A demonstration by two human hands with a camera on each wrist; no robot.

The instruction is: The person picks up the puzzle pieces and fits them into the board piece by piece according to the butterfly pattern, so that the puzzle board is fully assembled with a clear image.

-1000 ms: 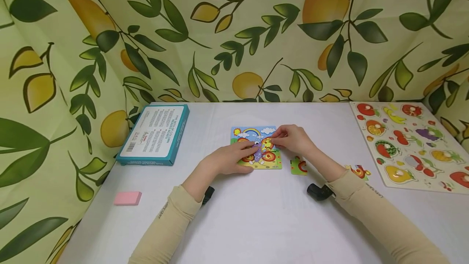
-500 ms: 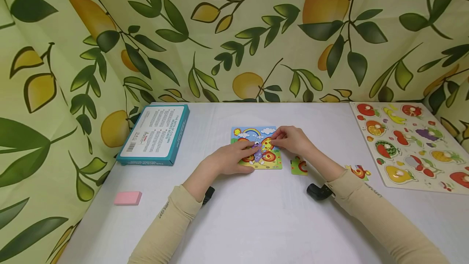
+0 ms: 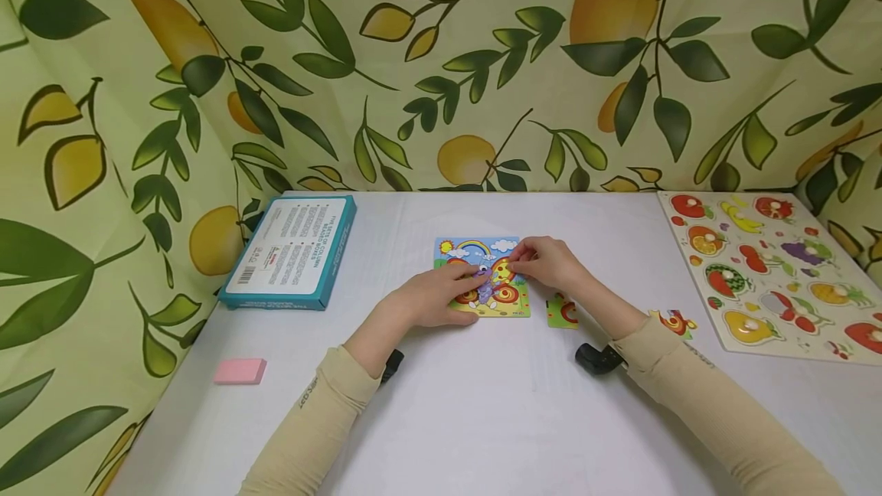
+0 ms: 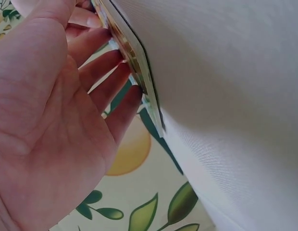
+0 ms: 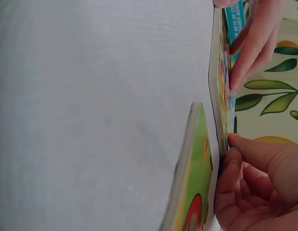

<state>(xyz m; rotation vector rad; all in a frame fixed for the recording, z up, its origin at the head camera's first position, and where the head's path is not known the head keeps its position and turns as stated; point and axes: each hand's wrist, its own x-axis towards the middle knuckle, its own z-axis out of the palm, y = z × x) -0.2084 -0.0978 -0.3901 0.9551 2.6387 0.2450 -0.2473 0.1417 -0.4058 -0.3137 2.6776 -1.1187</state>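
Observation:
A colourful butterfly jigsaw puzzle (image 3: 492,306) lies flat at the middle of the table, with a sun and rainbow along its far side. My left hand (image 3: 441,297) rests across its left part, fingers stretched out over the picture; in the left wrist view the fingertips (image 4: 134,91) touch the puzzle's face. At the right edge, my right hand (image 3: 550,262) pinches a puzzle piece with a yellow wing (image 3: 502,272) between thumb and index finger. The hand hides part of that edge. Close by on the right lies a loose green and red puzzle piece (image 3: 563,311).
Another loose piece (image 3: 675,323) lies by the right sleeve, near a fruit peg board (image 3: 751,278). A teal box (image 3: 289,255) lies at the back left, a pink block (image 3: 240,371) nearer. Dark wrist devices show under both forearms. A patterned curtain (image 3: 441,67) backs the table.

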